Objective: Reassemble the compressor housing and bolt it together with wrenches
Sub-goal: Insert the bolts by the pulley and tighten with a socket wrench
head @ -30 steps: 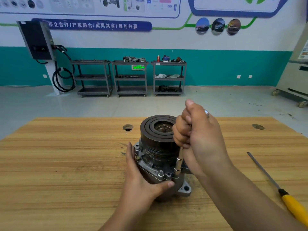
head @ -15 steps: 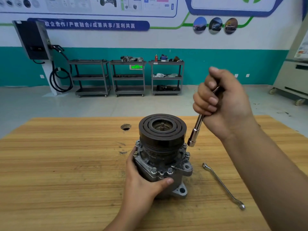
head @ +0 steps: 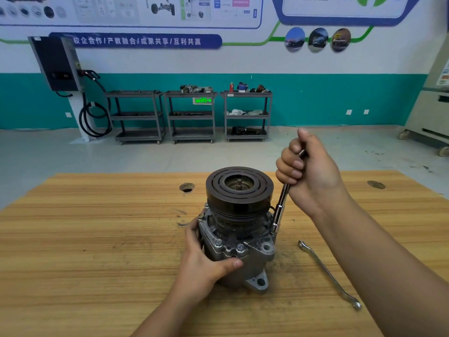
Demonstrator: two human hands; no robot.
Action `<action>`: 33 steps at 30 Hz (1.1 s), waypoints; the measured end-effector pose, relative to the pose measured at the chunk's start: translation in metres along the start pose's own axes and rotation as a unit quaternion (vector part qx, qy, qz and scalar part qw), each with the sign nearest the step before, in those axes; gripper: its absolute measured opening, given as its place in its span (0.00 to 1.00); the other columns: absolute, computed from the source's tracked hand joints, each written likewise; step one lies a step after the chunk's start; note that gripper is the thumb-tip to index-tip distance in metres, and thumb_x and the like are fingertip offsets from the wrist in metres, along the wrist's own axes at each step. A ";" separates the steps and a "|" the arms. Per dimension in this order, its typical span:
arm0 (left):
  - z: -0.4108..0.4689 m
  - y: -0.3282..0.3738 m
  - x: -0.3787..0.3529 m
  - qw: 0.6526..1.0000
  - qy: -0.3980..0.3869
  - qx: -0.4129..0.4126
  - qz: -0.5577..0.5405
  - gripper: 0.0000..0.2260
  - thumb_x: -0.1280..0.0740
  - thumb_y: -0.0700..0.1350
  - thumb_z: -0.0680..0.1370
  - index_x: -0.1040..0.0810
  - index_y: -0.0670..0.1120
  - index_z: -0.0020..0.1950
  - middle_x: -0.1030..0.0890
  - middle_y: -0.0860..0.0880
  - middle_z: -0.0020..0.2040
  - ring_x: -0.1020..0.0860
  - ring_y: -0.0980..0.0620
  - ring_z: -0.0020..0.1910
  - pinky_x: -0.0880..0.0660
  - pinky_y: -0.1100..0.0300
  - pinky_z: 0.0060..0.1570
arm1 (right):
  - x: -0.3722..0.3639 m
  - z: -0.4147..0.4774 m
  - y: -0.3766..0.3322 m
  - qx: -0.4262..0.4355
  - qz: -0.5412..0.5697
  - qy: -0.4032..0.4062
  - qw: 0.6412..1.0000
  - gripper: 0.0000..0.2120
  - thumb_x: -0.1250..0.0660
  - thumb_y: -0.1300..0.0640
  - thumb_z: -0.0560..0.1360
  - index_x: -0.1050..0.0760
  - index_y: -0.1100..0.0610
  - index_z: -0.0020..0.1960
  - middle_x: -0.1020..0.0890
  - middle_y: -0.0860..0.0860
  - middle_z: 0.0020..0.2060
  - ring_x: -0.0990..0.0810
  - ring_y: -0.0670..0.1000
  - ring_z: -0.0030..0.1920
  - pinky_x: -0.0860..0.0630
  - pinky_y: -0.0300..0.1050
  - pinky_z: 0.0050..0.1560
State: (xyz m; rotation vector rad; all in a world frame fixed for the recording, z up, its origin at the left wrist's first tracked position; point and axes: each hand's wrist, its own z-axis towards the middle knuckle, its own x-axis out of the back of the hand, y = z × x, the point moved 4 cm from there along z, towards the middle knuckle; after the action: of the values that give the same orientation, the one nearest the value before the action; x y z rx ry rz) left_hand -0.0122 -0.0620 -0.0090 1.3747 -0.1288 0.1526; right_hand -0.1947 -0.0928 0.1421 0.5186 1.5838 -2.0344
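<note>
the compressor housing [head: 239, 239] stands upright near the middle of the desk [head: 97, 239], its dark pulley [head: 239, 188] on top. the left hand [head: 206, 261] wraps around its near left side, thumb across the front. the right hand [head: 308, 171] has its fingers curled round a socket wrench [head: 279, 210], whose lower end meets the housing's right flange; a flat wrench [head: 328, 273] lies towards the desk's right edge.

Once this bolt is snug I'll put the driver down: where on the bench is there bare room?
Widest: the bench left of the left hand, from the hole to the near edge. Smaller: the near strip between both forearms. Crowded right of the compressor: the spanner lies there and the right hand holds the socket driver.
</note>
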 end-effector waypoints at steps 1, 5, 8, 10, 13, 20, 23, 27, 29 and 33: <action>0.000 -0.002 0.000 1.000 0.001 -0.002 -0.004 0.47 0.22 0.66 0.45 0.45 0.75 0.56 0.32 0.67 0.61 0.31 0.64 0.61 0.35 0.61 0.63 | -0.001 -0.003 0.001 0.019 -0.008 -0.007 1.000 0.22 0.48 0.48 0.81 0.33 0.56 0.31 0.37 0.47 0.20 0.40 0.44 0.21 0.42 0.35 0.21; 0.000 -0.005 -0.002 1.000 0.011 -0.008 -0.014 0.47 0.21 0.65 0.46 0.44 0.74 0.57 0.32 0.65 0.63 0.31 0.63 0.63 0.35 0.60 0.64 | 0.000 -0.017 0.007 0.073 -0.037 -0.080 0.993 0.28 0.56 0.45 0.81 0.25 0.59 0.39 0.29 0.50 0.28 0.33 0.47 0.30 0.34 0.40 0.31; 0.000 -0.006 -0.002 1.000 0.009 -0.015 -0.022 0.47 0.21 0.64 0.47 0.43 0.70 0.60 0.30 0.61 0.65 0.30 0.59 0.65 0.34 0.56 0.67 | 0.006 -0.026 0.006 0.092 -0.074 -0.110 0.987 0.19 0.50 0.48 0.78 0.25 0.58 0.44 0.24 0.48 0.36 0.30 0.46 0.37 0.33 0.40 0.40; 0.000 -0.006 -0.002 1.000 0.006 -0.014 -0.026 0.47 0.21 0.64 0.46 0.42 0.70 0.60 0.30 0.62 0.64 0.30 0.63 0.64 0.34 0.57 0.67 | 0.008 -0.029 0.003 0.100 -0.101 -0.119 0.983 0.15 0.40 0.45 0.73 0.24 0.56 0.44 0.23 0.46 0.38 0.29 0.45 0.38 0.31 0.40 0.43; 0.000 -0.007 -0.002 0.999 0.008 -0.010 -0.030 0.46 0.21 0.65 0.45 0.43 0.74 0.57 0.31 0.68 0.61 0.31 0.72 0.60 0.34 0.62 0.64 | 0.004 -0.030 0.001 0.122 -0.177 -0.125 0.969 0.14 0.27 0.41 0.66 0.21 0.50 0.39 0.23 0.46 0.32 0.27 0.45 0.33 0.28 0.38 0.38; 0.000 -0.005 0.001 1.000 0.007 -0.012 -0.021 0.47 0.21 0.66 0.45 0.43 0.72 0.57 0.30 0.66 0.62 0.30 0.62 0.64 0.33 0.55 0.68 | -0.019 -0.015 0.000 0.090 -0.318 -0.179 0.927 0.10 0.39 0.54 0.75 0.21 0.53 0.39 0.33 0.46 0.17 0.31 0.48 0.18 0.32 0.34 0.24; 0.001 -0.006 0.001 1.000 0.005 -0.010 -0.021 0.46 0.21 0.66 0.46 0.44 0.73 0.57 0.30 0.65 0.62 0.30 0.64 0.63 0.33 0.57 0.66 | -0.022 -0.009 -0.001 0.017 -0.256 -0.251 0.933 0.13 0.43 0.60 0.75 0.21 0.56 0.41 0.30 0.49 0.17 0.27 0.50 0.19 0.31 0.35 0.25; 0.002 -0.008 0.000 1.000 0.006 -0.010 -0.028 0.45 0.21 0.65 0.45 0.43 0.74 0.56 0.29 0.66 0.61 0.30 0.70 0.60 0.32 0.64 0.61 | -0.014 -0.006 0.010 0.002 -0.259 -0.221 0.940 0.11 0.45 0.64 0.78 0.25 0.57 0.47 0.31 0.49 0.21 0.31 0.47 0.21 0.34 0.36 0.22; 0.002 -0.009 0.000 0.999 0.008 -0.011 -0.032 0.46 0.21 0.66 0.44 0.42 0.74 0.56 0.29 0.67 0.60 0.30 0.74 0.58 0.33 0.68 0.58 | -0.011 -0.008 0.011 0.004 -0.242 -0.225 0.944 0.11 0.43 0.63 0.78 0.23 0.55 0.49 0.34 0.46 0.23 0.38 0.43 0.22 0.38 0.33 0.22; 0.003 -0.010 0.000 0.999 0.009 -0.012 -0.038 0.46 0.21 0.63 0.45 0.41 0.69 0.58 0.30 0.67 0.61 0.31 0.76 0.57 0.34 0.73 0.55 | -0.014 -0.011 0.010 -0.007 -0.218 -0.250 0.943 0.13 0.43 0.58 0.76 0.22 0.51 0.54 0.37 0.46 0.24 0.40 0.44 0.23 0.42 0.35 0.23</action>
State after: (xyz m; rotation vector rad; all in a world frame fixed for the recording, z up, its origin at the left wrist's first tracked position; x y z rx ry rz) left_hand -0.0107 -0.0667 -0.0184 1.3529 -0.0636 0.0996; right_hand -0.1778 -0.0821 0.1401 -0.3770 1.4728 -2.2224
